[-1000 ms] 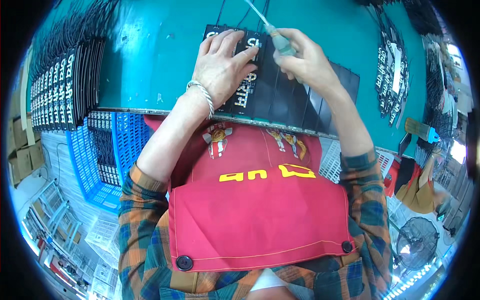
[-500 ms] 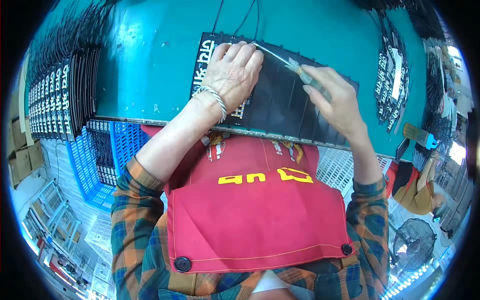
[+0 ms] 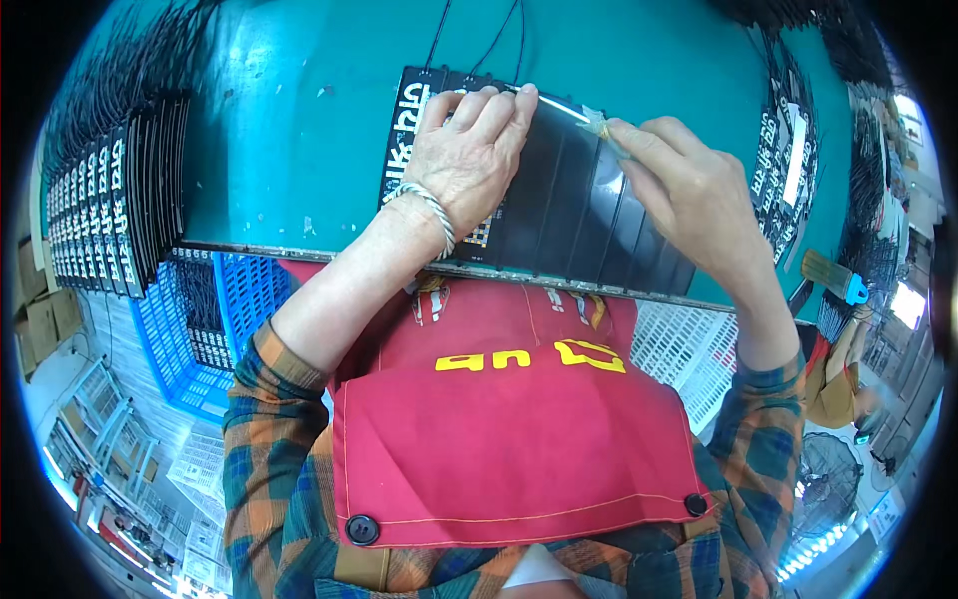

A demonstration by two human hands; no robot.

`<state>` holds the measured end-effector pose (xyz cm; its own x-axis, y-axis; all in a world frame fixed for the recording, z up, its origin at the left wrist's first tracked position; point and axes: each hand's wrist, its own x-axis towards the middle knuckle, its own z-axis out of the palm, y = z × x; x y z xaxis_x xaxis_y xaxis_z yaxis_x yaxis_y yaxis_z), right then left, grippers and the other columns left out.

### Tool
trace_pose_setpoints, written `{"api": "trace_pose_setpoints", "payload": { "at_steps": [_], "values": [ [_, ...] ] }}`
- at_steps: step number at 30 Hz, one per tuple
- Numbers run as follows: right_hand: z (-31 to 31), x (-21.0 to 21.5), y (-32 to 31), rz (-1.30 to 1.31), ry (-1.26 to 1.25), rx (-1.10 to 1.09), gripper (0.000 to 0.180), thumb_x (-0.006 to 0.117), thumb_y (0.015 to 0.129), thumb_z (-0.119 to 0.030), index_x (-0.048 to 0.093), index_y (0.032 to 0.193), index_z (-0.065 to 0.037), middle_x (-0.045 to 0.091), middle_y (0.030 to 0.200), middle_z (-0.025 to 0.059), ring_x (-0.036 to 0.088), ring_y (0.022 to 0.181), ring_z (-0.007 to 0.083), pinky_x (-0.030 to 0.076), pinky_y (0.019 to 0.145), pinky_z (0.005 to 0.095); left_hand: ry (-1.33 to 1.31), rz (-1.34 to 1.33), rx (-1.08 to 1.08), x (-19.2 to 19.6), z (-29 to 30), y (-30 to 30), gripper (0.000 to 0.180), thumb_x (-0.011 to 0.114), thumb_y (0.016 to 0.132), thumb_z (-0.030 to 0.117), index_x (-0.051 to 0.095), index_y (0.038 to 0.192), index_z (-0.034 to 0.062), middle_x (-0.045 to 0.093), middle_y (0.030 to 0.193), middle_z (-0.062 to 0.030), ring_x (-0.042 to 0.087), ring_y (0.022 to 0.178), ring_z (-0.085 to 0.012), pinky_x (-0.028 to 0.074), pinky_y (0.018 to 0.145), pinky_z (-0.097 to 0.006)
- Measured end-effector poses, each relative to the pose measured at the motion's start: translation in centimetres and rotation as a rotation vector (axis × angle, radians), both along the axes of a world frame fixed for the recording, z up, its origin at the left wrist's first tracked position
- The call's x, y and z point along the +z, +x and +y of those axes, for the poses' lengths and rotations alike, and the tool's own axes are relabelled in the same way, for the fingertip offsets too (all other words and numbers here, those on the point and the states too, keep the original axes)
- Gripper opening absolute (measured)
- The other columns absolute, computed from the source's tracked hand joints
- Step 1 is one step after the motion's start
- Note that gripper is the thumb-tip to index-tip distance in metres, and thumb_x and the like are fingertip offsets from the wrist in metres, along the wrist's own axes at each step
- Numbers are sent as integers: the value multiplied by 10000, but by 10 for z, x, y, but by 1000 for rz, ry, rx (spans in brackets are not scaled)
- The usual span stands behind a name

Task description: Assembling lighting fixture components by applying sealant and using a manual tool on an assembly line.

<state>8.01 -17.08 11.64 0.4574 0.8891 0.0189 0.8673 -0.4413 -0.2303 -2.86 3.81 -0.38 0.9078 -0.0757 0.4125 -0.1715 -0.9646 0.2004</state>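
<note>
A row of black flat strips (image 3: 589,215) lies side by side on the green tabletop, the leftmost ones with white print. Thin black wires (image 3: 435,42) run away from their far edge. My left hand (image 3: 467,150), with a twisted cord bracelet, presses on the printed strips; its fingers are together and curled at the far edge, hiding what is beneath. My right hand (image 3: 694,185) is closed round the translucent, wrapped handle of a thin metal-shafted tool (image 3: 562,106), possibly a screwdriver. The shaft slants along the strips' far edge, its tip close to my left fingertips.
Stacked wired black strips (image 3: 100,215) stand at the left, with more strips (image 3: 773,165) at the right. A brush (image 3: 833,275) lies near the right table edge. Below the table are a blue crate (image 3: 185,339) and a white crate (image 3: 684,344). Another person's arm (image 3: 843,364) shows at far right.
My right hand and the tool have moved right, and the hand has turned, so the shaft tip sits further right. My left fingers have shifted slightly right along the far edge.
</note>
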Motion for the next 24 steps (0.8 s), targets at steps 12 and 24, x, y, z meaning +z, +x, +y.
{"api": "trace_pose_setpoints", "payload": {
  "at_steps": [12, 24],
  "values": [
    [74, 66, 45, -85, -336, 251, 170, 683, 875, -101, 732, 1036, -72, 666, 838, 128, 660, 722, 348, 501, 610, 446, -87, 33, -6, 7, 0, 9, 664, 737, 835, 155, 510, 1442, 9, 583, 1120, -85, 588, 1067, -240, 453, 951, -416],
    [19, 13, 17, 79, -175, 57, 215, 641, 902, -118, 655, 1094, -23, 677, 947, 175, 708, 785, 357, 558, 667, 485, -88, 163, 0, 9, 2, -2, 808, 781, 860, 341, 439, 1518, 19, 592, 1267, -157, 547, 1147, -342, 402, 1016, -475]
  ]
}}
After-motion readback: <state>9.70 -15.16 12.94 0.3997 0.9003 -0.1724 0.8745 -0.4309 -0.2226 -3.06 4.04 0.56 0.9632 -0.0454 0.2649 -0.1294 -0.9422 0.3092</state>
